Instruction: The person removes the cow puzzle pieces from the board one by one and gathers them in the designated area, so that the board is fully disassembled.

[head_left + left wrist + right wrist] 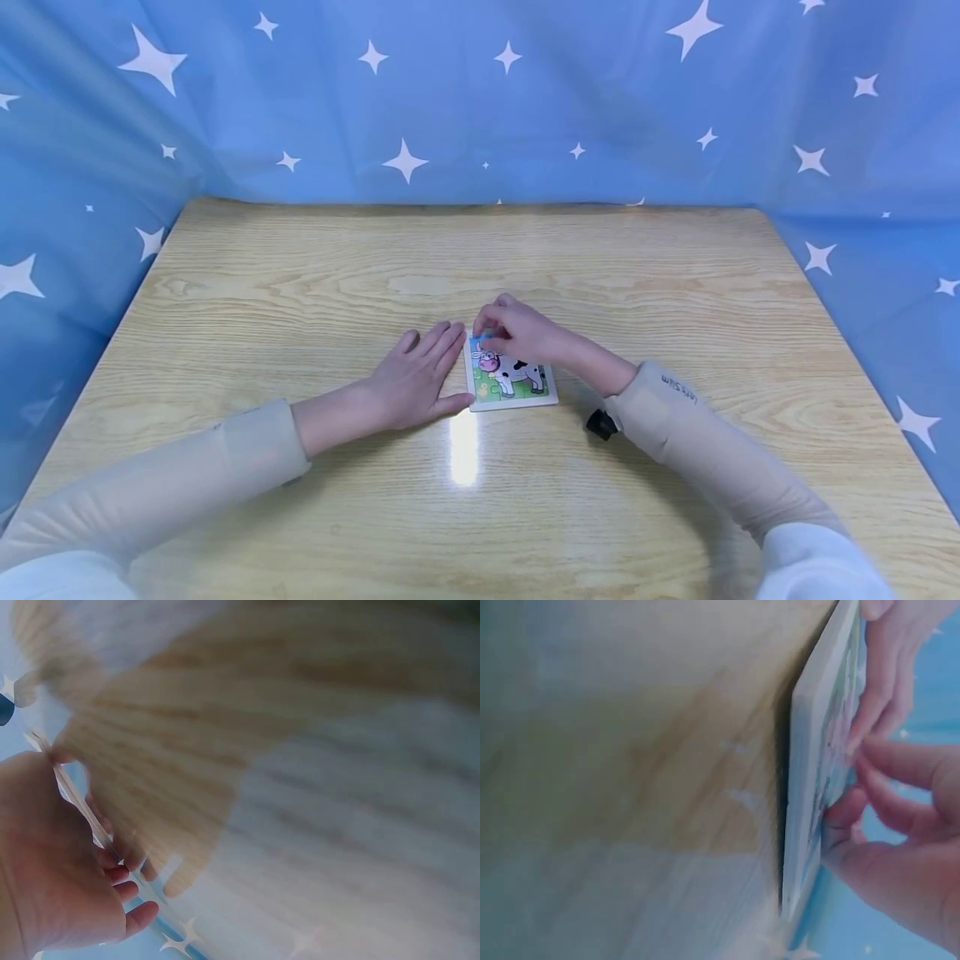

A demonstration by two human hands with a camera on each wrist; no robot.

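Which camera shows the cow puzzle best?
The head view: it looks down on the cow puzzle, so most of its picture shows. The right wrist view shows its side and a slanted sliver; the left wrist view, just a thin edge.

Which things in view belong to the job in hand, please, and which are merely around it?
Part of the job:
Cow puzzle with its pale border
Left hand, at the puzzle's left edge
Right hand, fingers at its upper part

Merely around it:
Wooden table
Starred blue cloth
Small black object by the right sleeve; loose or worn, I cannot tell
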